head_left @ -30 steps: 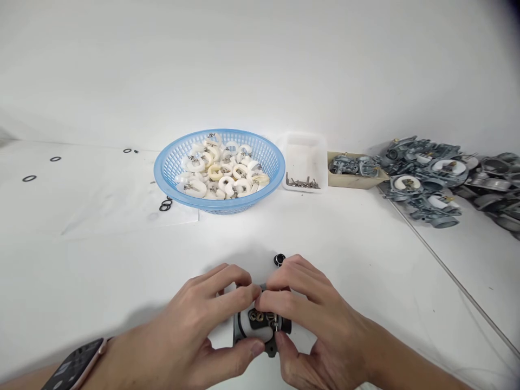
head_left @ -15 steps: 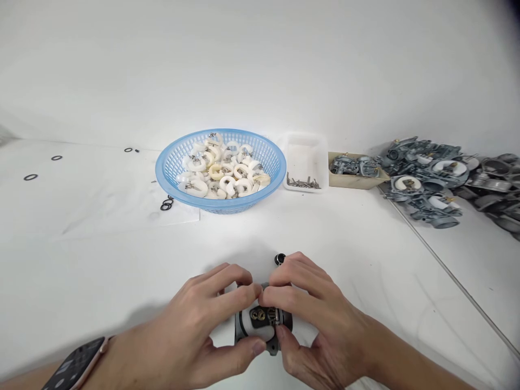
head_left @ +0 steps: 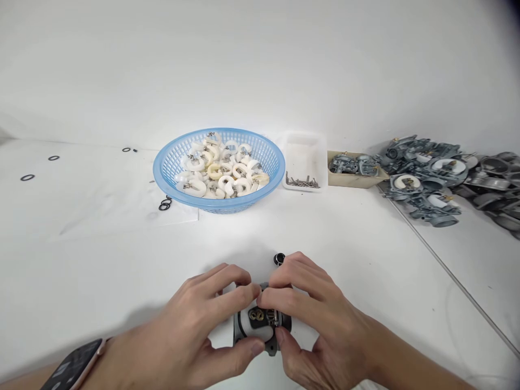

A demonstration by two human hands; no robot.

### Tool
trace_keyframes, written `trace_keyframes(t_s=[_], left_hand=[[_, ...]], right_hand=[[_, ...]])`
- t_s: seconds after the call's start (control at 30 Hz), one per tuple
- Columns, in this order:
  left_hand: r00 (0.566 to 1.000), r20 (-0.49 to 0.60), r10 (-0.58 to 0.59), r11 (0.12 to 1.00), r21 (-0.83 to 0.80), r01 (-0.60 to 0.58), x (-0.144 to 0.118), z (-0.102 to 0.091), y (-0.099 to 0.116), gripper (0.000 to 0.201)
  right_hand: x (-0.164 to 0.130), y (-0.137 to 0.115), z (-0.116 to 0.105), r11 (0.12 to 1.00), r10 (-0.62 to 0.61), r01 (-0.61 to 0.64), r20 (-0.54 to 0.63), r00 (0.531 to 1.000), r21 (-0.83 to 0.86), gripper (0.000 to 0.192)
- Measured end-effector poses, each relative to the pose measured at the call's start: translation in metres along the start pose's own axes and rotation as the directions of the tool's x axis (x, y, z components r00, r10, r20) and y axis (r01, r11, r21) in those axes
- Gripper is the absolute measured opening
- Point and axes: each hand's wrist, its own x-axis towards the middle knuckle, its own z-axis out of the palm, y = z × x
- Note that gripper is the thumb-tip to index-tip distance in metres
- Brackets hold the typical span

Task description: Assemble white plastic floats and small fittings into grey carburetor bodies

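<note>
Between my hands, low in the head view, is a grey carburetor body [head_left: 272,346] with a white float [head_left: 251,324] seated in it and brass jets [head_left: 255,314] showing at its middle. My left hand [head_left: 215,319] grips its left side, thumb at the near edge and fingers at the far edge. My right hand [head_left: 312,319] is closed at the right side, its thumb and forefinger at the small metal hinge [head_left: 273,316] of the float. Fingertips hide part of the hinge and the far rim. A black ring-shaped part [head_left: 279,259] lies just beyond the right fingers.
A blue basket [head_left: 162,181] of white floats stands beyond my hands. Right of it are a white tray [head_left: 304,146] with metal pins and a beige box [head_left: 353,179] of carburetor parts. Carburetors [head_left: 426,179] pile up at right. Black O-rings [head_left: 164,204] lie at left.
The view has shifted very slightly. Both hands keep their hold on the carburetor body, with the right thumb and forefinger still at the float hinge.
</note>
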Motion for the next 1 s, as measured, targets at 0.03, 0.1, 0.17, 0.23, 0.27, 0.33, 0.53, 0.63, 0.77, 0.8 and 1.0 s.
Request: trace_keyframes(t_s=[0.03,0.1,0.17,0.23,0.27,0.33,0.53,0.63,0.77,0.8,1.0], left_hand=[[1.0,-0.003,0.0,1.0,-0.001,0.0,-0.0001,-0.0003,0.0003,0.022],[1.0,-0.005,-0.005,1.0,-0.005,0.005,-0.0005,-0.0006,0.0008,0.022],[1.0,-0.003,0.0,1.0,-0.009,0.0,-0.0008,-0.0005,0.0012,0.022],[1.0,0.0,0.007,1.0,-0.008,-0.007,-0.0007,0.0001,0.0012,0.023],[1.0,-0.002,0.012,1.0,-0.006,-0.012,-0.0006,0.0005,0.0011,0.023],[1.0,-0.006,0.011,1.0,0.004,-0.011,-0.0002,0.0013,0.0007,0.02],[1.0,-0.016,0.015,1.0,0.012,-0.014,0.0004,0.0015,-0.0001,0.013],[1.0,-0.019,0.023,0.999,0.032,-0.022,-0.0011,0.0009,-0.0006,0.015],[0.999,-0.01,0.049,0.997,0.053,-0.049,-0.0015,0.0012,-0.0019,0.017],[0.998,-0.01,0.055,0.997,0.055,-0.054,-0.0009,0.0013,-0.0022,0.018],[0.998,-0.015,0.056,0.996,0.069,-0.055,0.0013,0.0004,-0.0021,0.018]], right_hand=[[0.0001,0.0002,0.0001,1.0,-0.005,0.005,0.001,1.0,0.001,0.042],[0.0002,0.0004,0.0001,1.0,-0.015,0.015,-0.002,1.0,0.0,0.041],[0.0003,0.0003,-0.0005,1.0,-0.019,0.018,-0.001,1.0,-0.009,0.039],[0.0004,-0.0004,-0.0013,1.0,-0.019,0.019,0.005,1.0,-0.013,0.038],[0.0005,-0.0008,-0.0017,1.0,-0.02,0.02,0.008,1.0,-0.011,0.038],[0.0008,-0.0019,-0.0023,1.0,-0.019,0.019,0.008,1.0,-0.006,0.038],[0.0016,-0.0033,-0.0035,1.0,-0.013,0.013,0.017,1.0,-0.01,0.038],[0.0019,-0.0035,-0.0043,1.0,-0.009,0.009,0.011,1.0,-0.011,0.038],[0.0027,-0.0045,-0.005,1.0,-0.007,0.007,0.018,1.0,-0.01,0.038],[0.0028,-0.0048,-0.0049,1.0,-0.01,0.011,0.022,1.0,-0.009,0.037],[0.0023,-0.0053,-0.0037,1.0,-0.014,0.014,0.023,1.0,-0.006,0.037]])
